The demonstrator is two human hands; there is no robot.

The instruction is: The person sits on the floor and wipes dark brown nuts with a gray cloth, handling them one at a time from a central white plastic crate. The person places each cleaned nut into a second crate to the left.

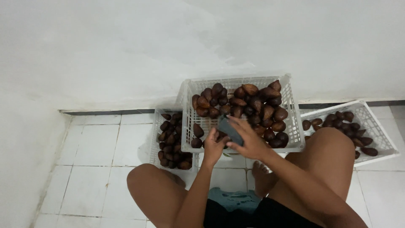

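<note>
I sit on a tiled floor with my knees apart. My right hand point(249, 141) grips a small dark grey brush-like tool point(228, 129) over the front of the middle white basket point(291, 90), which is piled with brown scaly fruit point(253, 103). My left hand point(215, 147) is closed beneath the tool, around one fruit that is mostly hidden. Both hands meet just above the basket's front edge.
A smaller white basket point(155, 126) of the same fruit stands to the left, and a third white basket point(375, 126) with fewer fruit lies tilted behind my right knee. A white wall runs behind. White floor tiles point(93, 160) stretch to the left.
</note>
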